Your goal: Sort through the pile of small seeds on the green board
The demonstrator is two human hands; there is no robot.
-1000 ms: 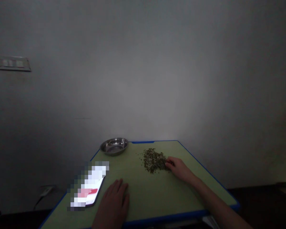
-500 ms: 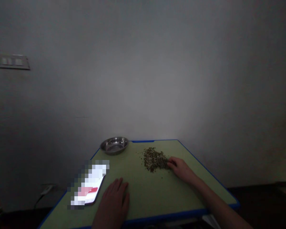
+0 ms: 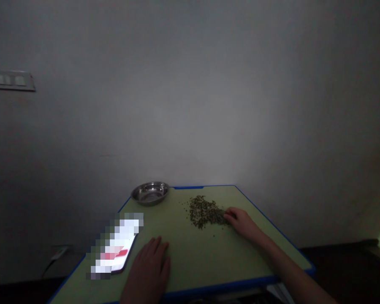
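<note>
On the green table top (image 3: 190,253) lies a spread pile of small brown grains or seeds (image 3: 200,213); their exact kind is too small to tell. My right hand (image 3: 239,219) is at the pile's right edge, thumb and fingers pinched together. A greyish patch shows at its fingertips among the grains, but I cannot make out what the fingers hold. My left hand (image 3: 152,264) rests flat, palm down, near the front edge, fingers stretched out and holding nothing. To its left lies a lit phone (image 3: 122,247), partly blurred by pixel blocks.
A shallow steel bowl (image 3: 150,193) stands at the table's back left corner. Blue edging (image 3: 234,287) runs round the table, which is against a grey wall (image 3: 202,105). A switch panel (image 3: 15,81) is on the wall at left, and a cable with a plug (image 3: 59,253) hangs below.
My right hand stays at the pile's right edge with its fingers pinched, shifting only slightly. The whole view has moved a little; my left hand, phone and bowl stay put on the table.
</note>
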